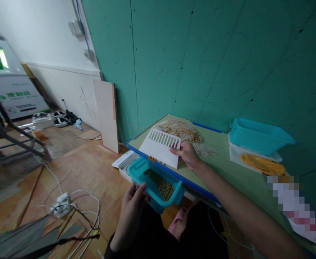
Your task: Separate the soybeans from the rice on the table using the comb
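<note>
Where your left hand (132, 207) sits nearest to you, its fingers are closed over the near rim of the teal basket (153, 197), holding it just below the table's blue edge (190, 182). Greenish beans (162, 185) lie inside the basket, away from your fingertips.

Up and to the right of that hand, your right hand (187, 154) grips the white scraper (160, 149) by its right end, thumb on the face and fingers behind. The scraper stands on the table edge, directly above the basket. Its long axis runs along the edge, leftward from your right hand, and its slotted side points away from you. Your right hand is the nearer one to everything on the tabletop; your left is below and off the table.

Just beyond the scraper lies a pile of yellow beans (181, 130), and beside your right hand's knuckles there is a thin scatter of pale grains (205, 150). Both lie on the green table (228, 169), on the far side of the scraper from the basket.

Well off to the right of your right hand, a teal tub (257, 136) rests on a white tray (236, 155).
</note>
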`<state>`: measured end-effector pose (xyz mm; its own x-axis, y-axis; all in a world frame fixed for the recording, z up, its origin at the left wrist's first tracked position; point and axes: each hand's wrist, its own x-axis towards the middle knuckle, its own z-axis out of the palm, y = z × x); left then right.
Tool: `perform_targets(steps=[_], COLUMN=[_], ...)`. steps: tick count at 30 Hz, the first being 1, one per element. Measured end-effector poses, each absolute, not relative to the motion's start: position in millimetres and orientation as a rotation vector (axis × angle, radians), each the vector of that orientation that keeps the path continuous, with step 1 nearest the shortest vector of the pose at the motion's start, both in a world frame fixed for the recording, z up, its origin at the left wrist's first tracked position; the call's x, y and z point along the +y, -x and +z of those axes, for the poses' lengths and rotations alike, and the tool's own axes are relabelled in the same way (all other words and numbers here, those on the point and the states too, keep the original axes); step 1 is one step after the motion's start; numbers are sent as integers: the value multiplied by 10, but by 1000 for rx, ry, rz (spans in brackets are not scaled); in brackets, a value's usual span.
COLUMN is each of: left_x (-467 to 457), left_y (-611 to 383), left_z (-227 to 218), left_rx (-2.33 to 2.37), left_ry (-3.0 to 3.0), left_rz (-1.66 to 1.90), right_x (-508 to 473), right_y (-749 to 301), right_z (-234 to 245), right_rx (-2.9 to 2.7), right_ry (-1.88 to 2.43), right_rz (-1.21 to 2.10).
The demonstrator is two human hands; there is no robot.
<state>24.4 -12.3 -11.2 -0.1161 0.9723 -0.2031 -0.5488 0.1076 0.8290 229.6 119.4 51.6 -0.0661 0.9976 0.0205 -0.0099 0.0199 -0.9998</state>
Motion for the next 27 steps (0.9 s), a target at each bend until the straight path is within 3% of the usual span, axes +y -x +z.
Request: perform_targets(steps=[27], left_x=[-70], left_y=[-227], left_z=[-117], left_rx=[939], left_ry=[-630], left_rz=[1408], right_x=[1159], right_y=[-2247], right_z=[472], right_rx=[-1276], right_ry=[1114], right_rz=[1171])
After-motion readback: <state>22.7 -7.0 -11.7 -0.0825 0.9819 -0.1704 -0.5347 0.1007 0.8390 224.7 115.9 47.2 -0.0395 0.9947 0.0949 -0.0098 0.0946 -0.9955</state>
